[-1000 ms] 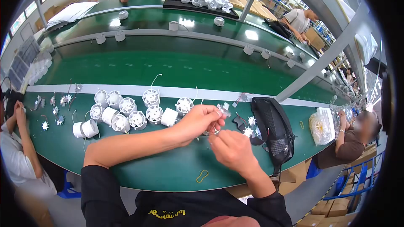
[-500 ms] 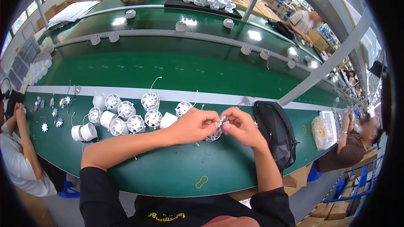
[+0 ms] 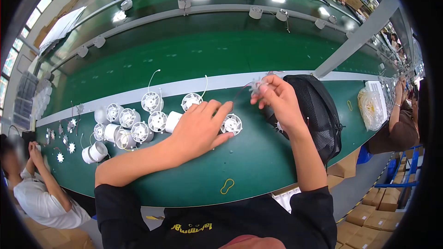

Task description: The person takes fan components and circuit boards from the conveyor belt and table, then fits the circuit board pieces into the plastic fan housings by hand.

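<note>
Passing room is offered by bare green table [image 3: 263,161] between the forearms, where a flat yellow band [image 3: 227,186] is easily cleared. Left of the left hand [image 3: 200,124], the way is blocked by crowded white cups [image 3: 129,117], some with wires standing up. The gap between the hands is partly taken up by one single cup [image 3: 231,124], set between left thumb and forefinger, and is crossed higher up by a thin wire from the small wheel [image 3: 258,88] in the right hand [image 3: 282,101]. Rightward travel is obstructed by a black bag [image 3: 318,115] just beside the right forearm; beyond it, a table strip is bounded by a plastic bag [image 3: 371,106]. Far-side reach is hindered by a slanted post [image 3: 360,37].
</note>
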A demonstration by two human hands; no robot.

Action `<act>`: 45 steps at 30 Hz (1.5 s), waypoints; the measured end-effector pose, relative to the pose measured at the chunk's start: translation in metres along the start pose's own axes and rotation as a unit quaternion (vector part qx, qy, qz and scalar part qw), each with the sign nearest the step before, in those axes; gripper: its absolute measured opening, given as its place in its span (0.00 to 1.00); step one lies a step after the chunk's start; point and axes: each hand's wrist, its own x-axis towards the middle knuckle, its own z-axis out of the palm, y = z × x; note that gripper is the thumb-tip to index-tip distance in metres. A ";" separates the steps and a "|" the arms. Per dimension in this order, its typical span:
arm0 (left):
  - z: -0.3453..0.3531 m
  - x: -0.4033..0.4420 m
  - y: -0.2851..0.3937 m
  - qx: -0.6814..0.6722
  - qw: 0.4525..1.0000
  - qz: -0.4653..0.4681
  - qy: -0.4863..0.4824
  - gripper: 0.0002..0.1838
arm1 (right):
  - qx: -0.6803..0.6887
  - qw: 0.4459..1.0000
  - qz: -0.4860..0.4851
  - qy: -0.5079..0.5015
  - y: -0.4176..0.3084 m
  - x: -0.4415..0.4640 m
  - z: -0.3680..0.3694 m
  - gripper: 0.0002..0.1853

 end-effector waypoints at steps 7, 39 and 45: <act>0.002 -0.001 0.005 0.090 0.995 0.044 -0.007 0.24 | 0.038 0.998 -0.033 0.036 0.035 -0.006 0.038 0.06; 0.036 -0.020 -0.003 -0.064 0.997 -0.039 -0.022 0.05 | -0.172 0.983 0.021 -0.051 0.028 -0.067 0.018 0.04; 0.034 -0.017 0.003 -0.035 0.998 -0.039 0.028 0.12 | -0.106 0.994 -0.017 -0.012 0.040 -0.065 0.018 0.06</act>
